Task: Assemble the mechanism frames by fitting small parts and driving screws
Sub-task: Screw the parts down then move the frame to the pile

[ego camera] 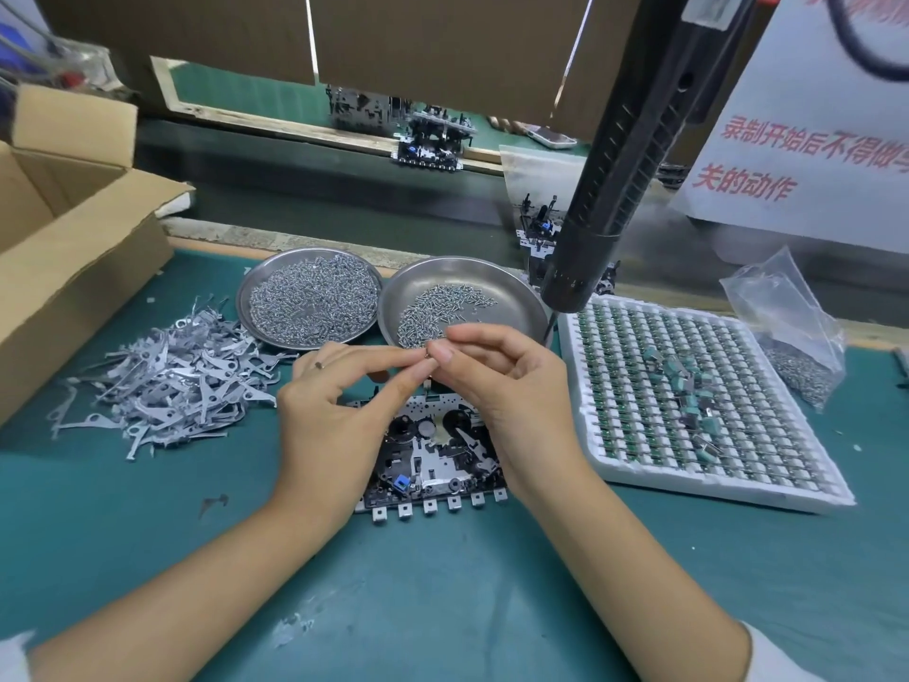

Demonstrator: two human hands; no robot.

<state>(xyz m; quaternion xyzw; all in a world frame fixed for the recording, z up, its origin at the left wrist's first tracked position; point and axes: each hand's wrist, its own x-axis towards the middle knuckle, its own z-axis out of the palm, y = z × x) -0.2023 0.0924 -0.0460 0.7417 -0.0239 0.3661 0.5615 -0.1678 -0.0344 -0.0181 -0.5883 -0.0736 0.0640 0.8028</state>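
A black and silver mechanism frame [433,460] lies flat on the green mat, partly hidden by both hands. Above its far edge, my left hand [334,406] and my right hand [497,381] meet fingertip to fingertip and pinch one small screw [427,355] between them. Just behind the fingers stands a steel dish [511,292] holding loose screws. A second steel dish [275,278], to the left, is heaped with screws. A black electric screwdriver [620,179] hangs over the right dish, its bit pointing down beside my right hand.
A pile of flat grey metal levers [172,381] lies left of the frame. A white tray [708,489] of small green parts sits at right, a plastic bag of screws [792,347] behind it. An open cardboard box [74,258] stands far left. More frames [433,140] sit on the rear conveyor.
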